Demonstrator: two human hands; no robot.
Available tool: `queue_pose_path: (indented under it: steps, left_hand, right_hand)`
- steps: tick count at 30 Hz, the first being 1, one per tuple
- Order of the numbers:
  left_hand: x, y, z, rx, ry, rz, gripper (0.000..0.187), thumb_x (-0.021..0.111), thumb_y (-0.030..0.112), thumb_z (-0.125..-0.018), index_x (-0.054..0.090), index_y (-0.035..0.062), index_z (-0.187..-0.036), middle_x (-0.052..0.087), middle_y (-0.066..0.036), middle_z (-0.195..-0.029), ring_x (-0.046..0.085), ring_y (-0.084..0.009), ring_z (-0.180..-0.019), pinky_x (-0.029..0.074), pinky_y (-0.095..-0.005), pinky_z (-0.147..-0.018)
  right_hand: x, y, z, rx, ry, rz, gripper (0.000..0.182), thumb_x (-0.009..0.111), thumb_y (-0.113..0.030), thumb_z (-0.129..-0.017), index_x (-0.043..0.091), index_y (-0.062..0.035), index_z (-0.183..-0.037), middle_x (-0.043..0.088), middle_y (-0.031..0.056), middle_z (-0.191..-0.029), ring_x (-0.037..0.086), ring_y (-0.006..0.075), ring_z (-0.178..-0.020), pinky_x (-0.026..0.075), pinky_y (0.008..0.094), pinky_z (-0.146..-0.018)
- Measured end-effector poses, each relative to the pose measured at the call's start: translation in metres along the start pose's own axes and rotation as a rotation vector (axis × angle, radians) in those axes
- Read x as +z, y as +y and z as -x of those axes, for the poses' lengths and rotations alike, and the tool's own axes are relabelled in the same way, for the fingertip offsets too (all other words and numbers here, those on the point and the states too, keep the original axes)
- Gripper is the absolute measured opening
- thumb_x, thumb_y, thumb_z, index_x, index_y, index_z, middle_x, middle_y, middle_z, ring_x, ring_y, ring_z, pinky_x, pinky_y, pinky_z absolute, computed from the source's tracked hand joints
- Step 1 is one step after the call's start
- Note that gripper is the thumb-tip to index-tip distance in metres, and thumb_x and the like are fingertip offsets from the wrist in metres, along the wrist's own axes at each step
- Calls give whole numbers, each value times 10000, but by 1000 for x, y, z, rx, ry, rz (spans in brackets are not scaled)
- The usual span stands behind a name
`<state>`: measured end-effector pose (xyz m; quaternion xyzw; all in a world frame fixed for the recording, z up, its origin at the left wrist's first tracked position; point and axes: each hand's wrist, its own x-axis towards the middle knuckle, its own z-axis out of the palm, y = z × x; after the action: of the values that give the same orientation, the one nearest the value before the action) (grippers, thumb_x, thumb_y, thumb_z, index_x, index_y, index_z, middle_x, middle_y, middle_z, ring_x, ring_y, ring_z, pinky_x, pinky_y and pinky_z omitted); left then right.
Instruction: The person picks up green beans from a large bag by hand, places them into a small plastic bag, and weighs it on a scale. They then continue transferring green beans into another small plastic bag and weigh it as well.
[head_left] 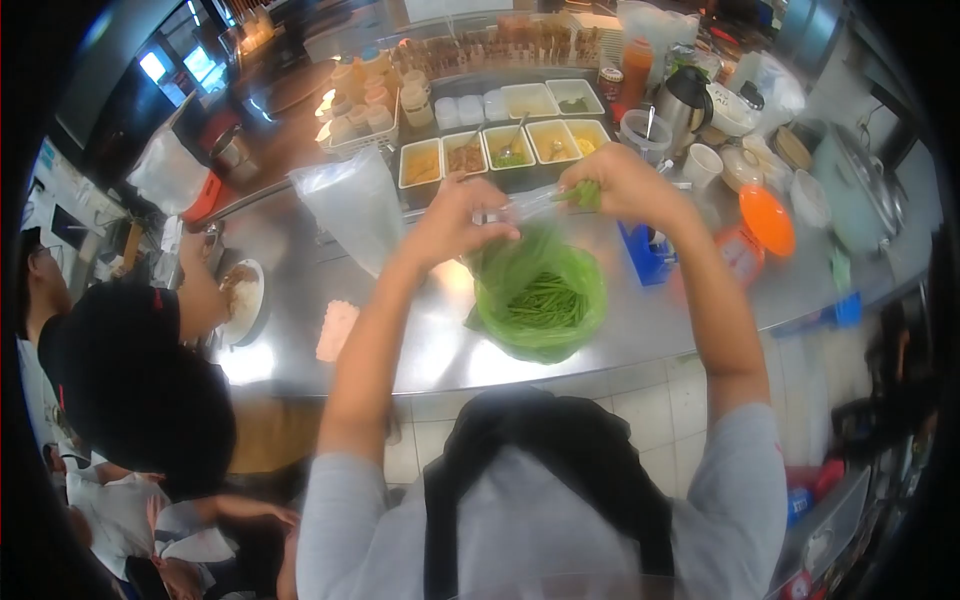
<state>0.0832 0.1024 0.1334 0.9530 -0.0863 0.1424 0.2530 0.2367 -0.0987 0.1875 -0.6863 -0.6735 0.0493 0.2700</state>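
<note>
A green plastic bag stands with its mouth wide on the steel counter, full of cut green beans. Above it, a small clear plastic bag stretches between my two hands. My left hand pinches the near left edge of that clear bag, thumb and fingers curved around it. A bunch of green bean pieces is gripped in my right hand, at the right end of the clear bag. The area between the hands is somewhat blurred.
Behind are food tubs and squeeze bottles. A stack of clear bags lies left, near a pink cloth. A co-worker handles a plate of food. An orange scale and blue holder stand right.
</note>
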Motion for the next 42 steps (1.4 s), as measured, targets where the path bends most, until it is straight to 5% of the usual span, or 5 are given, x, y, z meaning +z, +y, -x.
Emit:
queue_pose_path:
  steps: [4, 16, 31, 37, 42]
  left_hand:
    - [-7, 0, -19, -10, 32, 58, 72, 659, 192, -737, 686, 137, -773, 644, 9, -841, 565, -203, -880, 264, -443, -971]
    - [-37, 59, -47, 144, 282, -258, 156, 561, 20, -720, 653, 64, -838, 537, -122, -820, 556, -294, -800, 465, -350, -658]
    - [-56, 84, 126, -240, 537, -384, 124, 561, -44, -691, 617, 39, -765, 531, -131, -834, 561, -304, -734, 449, -374, -673]
    - [-19, 26, 166, -476, 180, -381, 120, 557, -13, -697, 632, 58, -757, 550, -97, -851, 563, -272, -804, 451, -365, -671]
    - [-21, 49, 165, -442, 528, -293, 104, 561, 3, -685, 621, 77, -726, 535, -81, -797, 528, -264, -761, 436, -356, -657]
  right_hand:
    - [-4, 19, 10, 62, 118, 140, 119, 657, -54, -687, 665, -76, -804, 621, 134, -710, 600, 287, -668, 448, 332, -593]
    - [-24, 11, 46, 145, 421, 182, 251, 581, -1, -644, 674, -133, -836, 629, 116, -722, 594, 300, -687, 467, 348, -620]
    - [74, -67, -9, -189, 199, -234, 323, 545, 85, -598, 662, -101, -835, 650, 107, -794, 621, 280, -733, 478, 320, -635]
    - [136, -48, -33, -35, -139, 56, 338, 551, 60, -592, 672, -133, -842, 648, 90, -783, 612, 286, -734, 480, 366, -657]
    - [130, -57, -31, -48, 26, -96, 324, 559, 39, -588, 673, -126, -842, 645, 94, -777, 610, 287, -752, 475, 355, -681]
